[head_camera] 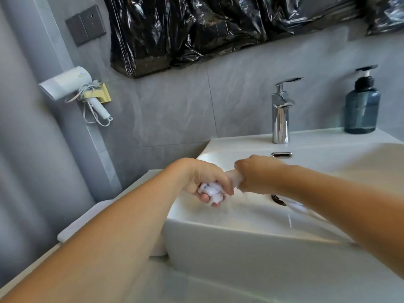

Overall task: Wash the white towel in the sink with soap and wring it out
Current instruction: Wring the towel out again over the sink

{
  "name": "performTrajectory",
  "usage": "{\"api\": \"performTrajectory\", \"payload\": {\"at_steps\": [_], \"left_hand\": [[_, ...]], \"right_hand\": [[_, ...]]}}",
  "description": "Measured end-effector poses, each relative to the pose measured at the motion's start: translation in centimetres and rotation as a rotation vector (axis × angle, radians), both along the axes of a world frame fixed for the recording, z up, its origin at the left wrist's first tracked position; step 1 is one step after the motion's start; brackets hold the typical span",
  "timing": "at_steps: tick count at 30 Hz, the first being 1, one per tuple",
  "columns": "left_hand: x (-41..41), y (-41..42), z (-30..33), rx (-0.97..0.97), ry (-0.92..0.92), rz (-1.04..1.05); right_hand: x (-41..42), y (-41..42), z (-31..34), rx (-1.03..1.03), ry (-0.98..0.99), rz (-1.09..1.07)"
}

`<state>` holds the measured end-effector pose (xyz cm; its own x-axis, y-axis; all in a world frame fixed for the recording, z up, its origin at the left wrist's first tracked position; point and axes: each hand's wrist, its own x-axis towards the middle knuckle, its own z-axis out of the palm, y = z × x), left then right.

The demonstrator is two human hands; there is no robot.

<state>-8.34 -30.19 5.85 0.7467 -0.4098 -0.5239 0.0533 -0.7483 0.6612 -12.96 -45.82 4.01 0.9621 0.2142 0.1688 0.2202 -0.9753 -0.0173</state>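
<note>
Nearest to us, our two bare forearms reach in from the lower left and right edges of the frame and meet over the white sink, which fills the lower centre and right. Our left hand is curled tightly round one end of the white towel, bunched folds of it bulging out between the fingers. Our right hand grips the other end just beside it, the short twisted stretch of cloth showing between the two fists. The towel is held above the basin, left of centre, and water falls from it in thin streaks. Below the right wrist the drain is partly visible in the basin floor.

Farther back, a chrome faucet stands on the sink's rear ledge, with a dark blue soap dispenser to its right. On the grey wall at middle left, a white hair dryer hangs in a yellow holder. Black plastic sheeting covers the upper part of the frame.
</note>
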Motion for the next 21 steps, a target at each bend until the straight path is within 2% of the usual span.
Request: {"api": "performTrajectory", "payload": {"at_steps": [2,4,8,10,12,14,16,17,21], "left_hand": [[0.1,0.8,0.1,-0.206,0.122,0.055],[0.3,1.7,-0.1,-0.419,0.133,0.099],[0.6,3.0,0.0,-0.810,0.068,0.192],[1.2,3.3,0.0,-0.984,-0.029,0.282],[1.3,3.0,-0.1,-1.073,-0.158,0.253],[1.0,2.8,-0.1,-1.148,-0.185,0.134],[0.4,2.7,-0.1,-1.123,-0.257,-0.007],[0.1,2.5,-0.3,-1.032,-0.365,-0.039],[-0.4,2.5,-1.2,-0.564,-1.017,-0.069]], "right_hand": [[0.0,-0.3,0.2,0.097,-0.046,0.050],[0.2,-0.7,0.5,0.202,-0.052,0.064],[0.8,-1.3,0.2,0.591,0.173,0.017],[0.5,-1.4,0.3,0.763,0.287,-0.023],[0.4,-1.3,0.5,0.867,0.364,-0.052],[0.5,-1.3,0.7,0.946,0.419,-0.053],[0.5,-1.4,0.8,1.000,0.477,-0.038],[0.4,-1.5,0.9,1.010,0.515,-0.025],[-0.2,-0.9,0.9,1.000,0.707,0.044]]}}
